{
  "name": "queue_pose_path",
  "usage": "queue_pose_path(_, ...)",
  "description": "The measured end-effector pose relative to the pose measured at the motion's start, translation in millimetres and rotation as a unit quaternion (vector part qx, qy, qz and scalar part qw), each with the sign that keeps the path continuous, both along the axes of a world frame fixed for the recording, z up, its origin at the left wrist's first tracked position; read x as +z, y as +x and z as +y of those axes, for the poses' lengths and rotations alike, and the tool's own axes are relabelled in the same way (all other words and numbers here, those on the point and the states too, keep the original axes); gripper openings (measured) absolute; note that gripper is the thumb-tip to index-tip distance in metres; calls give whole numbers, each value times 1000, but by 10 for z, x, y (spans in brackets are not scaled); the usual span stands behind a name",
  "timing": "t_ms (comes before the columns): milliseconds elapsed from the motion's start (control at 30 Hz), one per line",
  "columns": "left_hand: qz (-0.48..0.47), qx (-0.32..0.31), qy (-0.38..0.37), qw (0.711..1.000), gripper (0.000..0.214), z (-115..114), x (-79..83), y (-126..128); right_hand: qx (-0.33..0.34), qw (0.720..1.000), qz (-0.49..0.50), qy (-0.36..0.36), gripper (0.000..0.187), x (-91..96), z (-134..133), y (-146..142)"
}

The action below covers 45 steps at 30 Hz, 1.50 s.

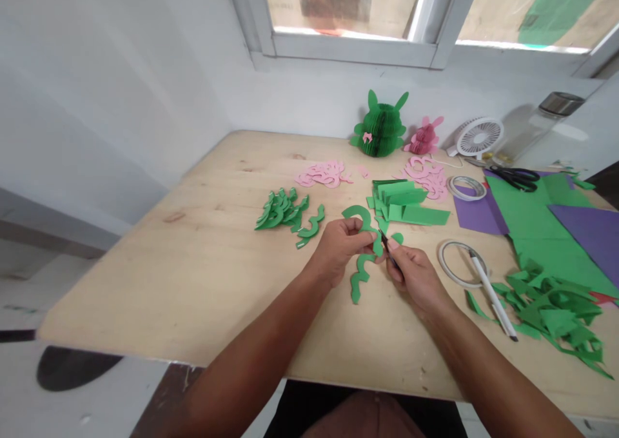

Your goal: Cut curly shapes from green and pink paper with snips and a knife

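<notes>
My left hand (341, 248) pinches a curvy green paper piece (360, 212) over the middle of the table. In my right hand (416, 273) is a pair of small dark scissors (384, 239), its blades against the edge of that paper; the handles are mostly covered by my fingers. Just below my hands lies a wavy green cutout (358, 277). Left of them, similar green cutouts (280, 209) sit in a pile, with one more cutout (312, 225) beside it. Folded green paper strips (406, 199) are stacked just beyond my hands.
Green scraps (556, 309), a white marker (493, 296), tape rolls (467, 188), black scissors (515, 177) and green and purple sheets (536, 225) cover the right side. Pink cutouts (324, 173), a green paper figure (380, 128), a pink figure (425, 136), a fan (480, 136) and a bottle (536, 128) stand behind.
</notes>
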<state>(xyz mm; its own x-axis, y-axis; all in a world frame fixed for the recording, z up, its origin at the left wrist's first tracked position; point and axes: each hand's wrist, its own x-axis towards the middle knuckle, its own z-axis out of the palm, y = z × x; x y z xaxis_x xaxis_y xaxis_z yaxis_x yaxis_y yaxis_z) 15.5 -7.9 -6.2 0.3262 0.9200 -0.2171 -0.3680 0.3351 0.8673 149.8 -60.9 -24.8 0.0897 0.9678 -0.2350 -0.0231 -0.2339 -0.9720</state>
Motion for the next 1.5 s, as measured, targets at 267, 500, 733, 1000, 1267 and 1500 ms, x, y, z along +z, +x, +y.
queue_pose_path(267, 7, -13, 5, 1000, 28, 20, -24, -20, 3, 1000, 4, -2, 53, -5, 1, -1)
queue_pose_path(500, 13, -10, 5, 1000, 27, 12, -20, -26, 6, 1000, 1, 0, 52, -10, -4, 4)
queue_pose_path(733, 16, -15, 6, 1000, 25, 15, -18, -27, 4, 1000, 5, -7, 53, -15, 0, 0)
queue_pose_path(1000, 20, -22, 6, 1000, 23, 25, -3, -31, 4, 1000, 8, -4, 54, -28, -6, 2)
queue_pose_path(1267, 23, -20, 7, 1000, 24, 17, -4, -32, 4, 1000, -4, 2, 53, -13, -2, 0)
queue_pose_path(1500, 26, -22, 10, 999, 24, 16, 1, -41, 4, 1000, 4, -8, 55, -20, -1, -4)
